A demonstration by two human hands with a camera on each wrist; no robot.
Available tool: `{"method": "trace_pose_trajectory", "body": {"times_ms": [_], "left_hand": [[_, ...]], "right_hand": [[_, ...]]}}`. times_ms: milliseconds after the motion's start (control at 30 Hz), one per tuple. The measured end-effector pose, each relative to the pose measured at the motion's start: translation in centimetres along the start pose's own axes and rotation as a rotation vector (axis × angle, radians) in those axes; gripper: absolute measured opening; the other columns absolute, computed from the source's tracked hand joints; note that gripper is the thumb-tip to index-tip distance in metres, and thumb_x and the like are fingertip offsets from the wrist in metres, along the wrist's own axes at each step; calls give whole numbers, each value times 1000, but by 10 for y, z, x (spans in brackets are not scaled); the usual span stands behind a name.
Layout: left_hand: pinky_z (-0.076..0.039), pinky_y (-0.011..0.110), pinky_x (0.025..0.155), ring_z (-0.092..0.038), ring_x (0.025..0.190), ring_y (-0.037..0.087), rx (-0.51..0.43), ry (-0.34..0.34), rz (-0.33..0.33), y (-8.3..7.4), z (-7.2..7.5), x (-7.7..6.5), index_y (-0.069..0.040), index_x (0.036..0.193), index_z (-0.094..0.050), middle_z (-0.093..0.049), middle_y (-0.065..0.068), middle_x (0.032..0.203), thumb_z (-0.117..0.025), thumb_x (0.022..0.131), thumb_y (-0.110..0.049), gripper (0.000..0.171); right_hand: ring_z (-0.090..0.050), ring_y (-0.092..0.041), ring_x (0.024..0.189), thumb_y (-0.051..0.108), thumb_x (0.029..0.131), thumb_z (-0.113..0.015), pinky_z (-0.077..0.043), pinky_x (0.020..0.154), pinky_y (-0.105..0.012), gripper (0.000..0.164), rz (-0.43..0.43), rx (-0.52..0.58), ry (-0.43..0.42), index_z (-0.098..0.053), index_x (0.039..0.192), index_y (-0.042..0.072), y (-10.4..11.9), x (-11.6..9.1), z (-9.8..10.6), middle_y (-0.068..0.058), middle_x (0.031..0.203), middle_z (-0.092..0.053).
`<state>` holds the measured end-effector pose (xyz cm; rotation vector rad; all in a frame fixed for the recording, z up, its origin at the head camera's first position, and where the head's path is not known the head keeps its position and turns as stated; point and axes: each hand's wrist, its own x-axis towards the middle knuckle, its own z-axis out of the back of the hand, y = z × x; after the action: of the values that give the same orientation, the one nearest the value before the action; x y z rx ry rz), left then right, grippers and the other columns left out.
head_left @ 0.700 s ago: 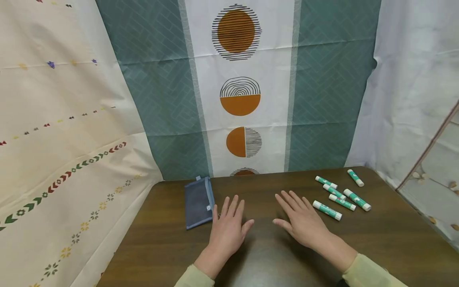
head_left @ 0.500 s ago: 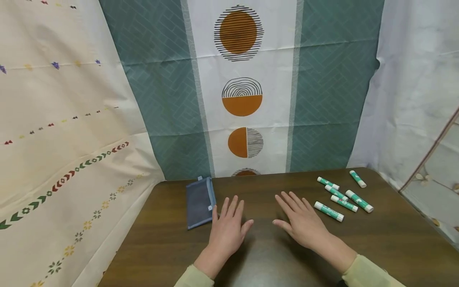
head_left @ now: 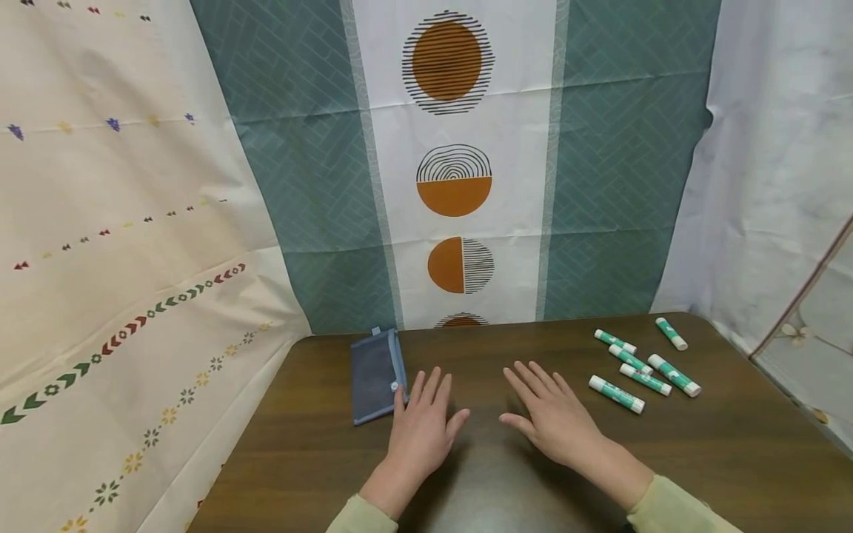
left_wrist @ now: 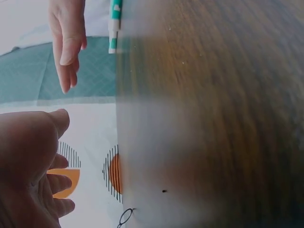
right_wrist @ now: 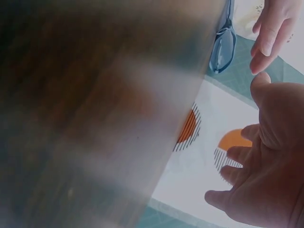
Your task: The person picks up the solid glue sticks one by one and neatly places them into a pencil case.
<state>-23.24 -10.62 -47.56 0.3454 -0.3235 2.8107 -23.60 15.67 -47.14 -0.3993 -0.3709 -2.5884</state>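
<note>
My left hand is held above the brown table with straight, slightly spread fingers and nothing in it. Just left of its fingertips lies a flat blue mesh zip pouch, partly covered by the fingers. To the right, my right hand hovers palm down, its fingers also extended and holding nothing. Beyond it, several green and white glue sticks lie scattered on their sides, one apart near the back corner. The right wrist view shows the pouch end-on; a glue stick shows at the left wrist view's top.
The brown wooden table has its back edge against a teal and white curtain with orange circles. A cream patterned cloth hangs at the left, and a white cloth at the right.
My right hand has drifted slightly left, towards the left hand. The pouch, glue sticks and curtain appear shifted slightly right as the head view turns. My left hand looks nearly still.
</note>
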Motion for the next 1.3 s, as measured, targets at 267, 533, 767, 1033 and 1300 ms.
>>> {"method": "trace_pose_trajectory", "body": {"times_ms": [267, 533, 767, 1033, 1300], "left_hand": [[-23, 77, 125, -28, 165, 42, -8, -4, 30, 9, 0, 0, -11, 166, -49, -39, 15, 175, -58, 110, -57, 73], [-23, 77, 126, -29, 164, 43, -18, -6, 67, 16, 2, 2, -10, 165, -50, -41, 17, 174, -62, 109, -55, 72], [-27, 76, 124, -34, 161, 44, -13, -45, 85, 24, 3, 3, -8, 163, -52, -43, 17, 172, -64, 109, -51, 70], [-29, 76, 123, -36, 160, 45, -21, -59, 110, 35, 0, 7, -7, 162, -54, -45, 18, 171, -65, 110, -45, 65], [-30, 76, 122, -38, 158, 46, -16, -63, 155, 45, -2, 13, -7, 160, -56, -47, 18, 170, -65, 110, -46, 65]], "right_hand": [[-33, -44, 162, 55, 107, -63, -28, 126, -72, 79, 2, 11, 35, -44, 169, 9, 4, 4, -5, -19, 174, -39], [-31, -44, 163, 56, 108, -62, -26, 127, -72, 79, -2, 25, 55, -42, 169, 10, 7, 5, -8, -18, 175, -38], [-32, -44, 162, 57, 109, -59, -27, 127, -72, 78, 11, 45, 61, -44, 169, 9, 11, 8, -7, -19, 174, -39], [-32, -43, 162, 58, 108, -60, -26, 127, -71, 79, -1, 46, 86, -43, 169, 10, 9, 10, -10, -18, 175, -39], [-30, -44, 163, 57, 109, -59, -24, 128, -71, 80, -14, 54, 121, -40, 170, 10, 7, 9, -8, -18, 176, -37]]}}
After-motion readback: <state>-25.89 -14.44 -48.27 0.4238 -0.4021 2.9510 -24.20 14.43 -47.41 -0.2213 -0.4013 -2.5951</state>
